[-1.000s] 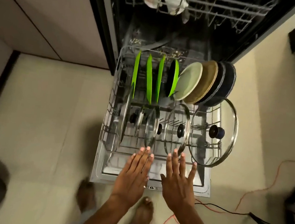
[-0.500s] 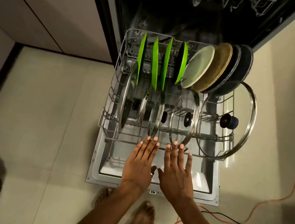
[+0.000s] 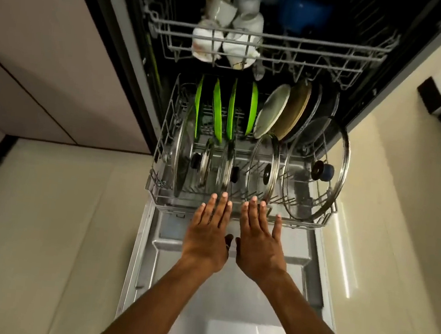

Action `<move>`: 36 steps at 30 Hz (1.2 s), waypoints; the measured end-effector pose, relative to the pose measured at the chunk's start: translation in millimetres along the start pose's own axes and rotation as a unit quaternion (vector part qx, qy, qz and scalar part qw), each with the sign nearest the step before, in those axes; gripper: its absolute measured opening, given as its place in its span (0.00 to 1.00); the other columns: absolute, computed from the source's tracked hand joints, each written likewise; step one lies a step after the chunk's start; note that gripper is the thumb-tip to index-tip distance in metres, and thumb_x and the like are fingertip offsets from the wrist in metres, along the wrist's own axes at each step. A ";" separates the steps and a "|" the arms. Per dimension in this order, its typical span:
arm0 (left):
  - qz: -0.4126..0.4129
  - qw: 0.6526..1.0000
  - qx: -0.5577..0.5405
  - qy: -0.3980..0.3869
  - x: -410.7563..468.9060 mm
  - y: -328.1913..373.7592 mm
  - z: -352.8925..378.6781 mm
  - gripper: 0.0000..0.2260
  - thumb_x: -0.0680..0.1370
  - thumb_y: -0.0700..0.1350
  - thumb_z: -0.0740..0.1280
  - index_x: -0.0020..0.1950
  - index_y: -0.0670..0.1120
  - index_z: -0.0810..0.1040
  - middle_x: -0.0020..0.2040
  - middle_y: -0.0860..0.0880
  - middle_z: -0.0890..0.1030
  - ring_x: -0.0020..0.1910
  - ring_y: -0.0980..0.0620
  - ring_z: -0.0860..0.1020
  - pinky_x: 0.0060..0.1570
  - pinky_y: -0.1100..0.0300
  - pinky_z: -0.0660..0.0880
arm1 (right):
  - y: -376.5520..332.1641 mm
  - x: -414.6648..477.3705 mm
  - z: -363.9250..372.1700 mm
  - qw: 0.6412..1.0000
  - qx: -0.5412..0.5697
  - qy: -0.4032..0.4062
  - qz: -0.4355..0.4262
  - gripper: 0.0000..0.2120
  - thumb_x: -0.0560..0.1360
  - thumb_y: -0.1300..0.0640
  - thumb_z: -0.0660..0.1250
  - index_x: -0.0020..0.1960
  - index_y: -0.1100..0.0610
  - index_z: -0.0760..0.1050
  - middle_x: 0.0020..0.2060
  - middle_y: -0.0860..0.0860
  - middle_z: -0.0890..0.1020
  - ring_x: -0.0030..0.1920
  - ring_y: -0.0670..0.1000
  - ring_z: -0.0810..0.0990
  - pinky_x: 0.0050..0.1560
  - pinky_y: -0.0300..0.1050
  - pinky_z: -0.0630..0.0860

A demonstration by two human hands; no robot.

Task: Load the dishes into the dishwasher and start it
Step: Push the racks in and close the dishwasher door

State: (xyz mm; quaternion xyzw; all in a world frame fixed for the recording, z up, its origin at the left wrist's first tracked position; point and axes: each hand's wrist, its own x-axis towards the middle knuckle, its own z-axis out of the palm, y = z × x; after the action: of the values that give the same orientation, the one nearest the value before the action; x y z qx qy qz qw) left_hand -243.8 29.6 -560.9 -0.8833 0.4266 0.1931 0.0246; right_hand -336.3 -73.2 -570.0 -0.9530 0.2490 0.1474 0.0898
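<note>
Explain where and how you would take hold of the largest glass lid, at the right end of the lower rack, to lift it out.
Grip the largest glass lid by the top of its metal rim, coming straight down from above. It stands on edge in the lower rack, leaving that arc free; its knob sits lower, among the wires.

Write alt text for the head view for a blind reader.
A left hand and right hand, both flat, touch the front rim of a dishwasher's lower rack, pulled out over the open door. The rack holds upright green plates and glass lids; cups sit in the upper rack.
</note>
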 end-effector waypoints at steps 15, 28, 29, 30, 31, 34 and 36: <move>0.026 0.997 0.028 0.069 182.7 -42.0 -48.2 0.39 0.82 0.46 0.60 0.80 0.46 0.33 0.80 0.48 0.30 0.80 0.49 0.34 0.79 0.51 0.38 | 31.1 184.7 -53.1 0.997 -0.043 0.061 0.015 0.37 0.82 0.52 0.56 0.81 0.57 0.37 0.81 0.54 0.38 0.81 0.55 0.37 0.77 0.69 0.42; 0.018 0.996 0.073 0.050 253.1 -48.8 -94.9 0.37 0.83 0.51 0.60 0.82 0.46 0.38 0.82 0.47 0.36 0.80 0.46 0.36 0.80 0.47 0.42 | 35.0 258.5 -101.9 0.995 -0.094 0.016 0.024 0.39 0.81 0.50 0.61 0.82 0.60 0.41 0.81 0.58 0.42 0.81 0.60 0.43 0.77 0.68 0.47; 0.020 0.996 0.079 0.046 253.7 -49.0 -95.3 0.37 0.83 0.51 0.60 0.82 0.46 0.38 0.81 0.47 0.35 0.80 0.46 0.36 0.80 0.46 0.42 | 34.3 259.7 -101.1 0.995 -0.099 0.017 0.025 0.40 0.81 0.50 0.61 0.82 0.61 0.41 0.81 0.59 0.43 0.81 0.61 0.44 0.77 0.68 0.48; 0.021 0.996 0.078 0.043 253.3 -50.4 -94.7 0.38 0.82 0.51 0.61 0.82 0.47 0.38 0.81 0.48 0.35 0.80 0.46 0.36 0.80 0.46 0.42 | 33.8 259.4 -99.3 0.995 -0.100 0.017 0.024 0.40 0.81 0.50 0.62 0.82 0.61 0.41 0.81 0.59 0.42 0.81 0.61 0.43 0.77 0.68 0.48; 0.019 0.997 0.068 0.037 252.9 -52.0 -94.2 0.39 0.82 0.49 0.62 0.81 0.48 0.37 0.81 0.48 0.34 0.80 0.46 0.36 0.80 0.46 0.42 | 34.0 258.8 -97.5 0.995 -0.098 0.017 0.022 0.40 0.81 0.51 0.62 0.82 0.60 0.41 0.81 0.59 0.42 0.81 0.61 0.43 0.77 0.68 0.48; 0.010 0.999 0.029 0.019 249.0 -51.6 -95.6 0.41 0.81 0.50 0.64 0.81 0.48 0.36 0.81 0.49 0.33 0.80 0.45 0.36 0.79 0.46 0.42 | 37.3 254.3 -100.1 0.995 -0.097 0.014 0.014 0.40 0.82 0.49 0.61 0.82 0.59 0.40 0.81 0.57 0.41 0.81 0.59 0.43 0.78 0.67 0.48; 0.010 0.999 -0.001 0.031 237.5 -43.5 -92.6 0.43 0.81 0.52 0.65 0.81 0.47 0.36 0.81 0.48 0.34 0.80 0.44 0.36 0.79 0.45 0.43 | 39.8 244.1 -100.7 0.996 -0.082 0.028 0.003 0.40 0.81 0.45 0.60 0.82 0.57 0.40 0.82 0.55 0.41 0.81 0.58 0.42 0.78 0.67 0.48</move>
State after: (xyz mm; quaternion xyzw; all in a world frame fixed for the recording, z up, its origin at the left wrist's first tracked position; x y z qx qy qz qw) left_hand -47.7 -138.8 -566.7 -0.8846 0.4355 0.1664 0.0092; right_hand -129.2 -241.3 -558.7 -0.9603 0.2407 0.1412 0.0036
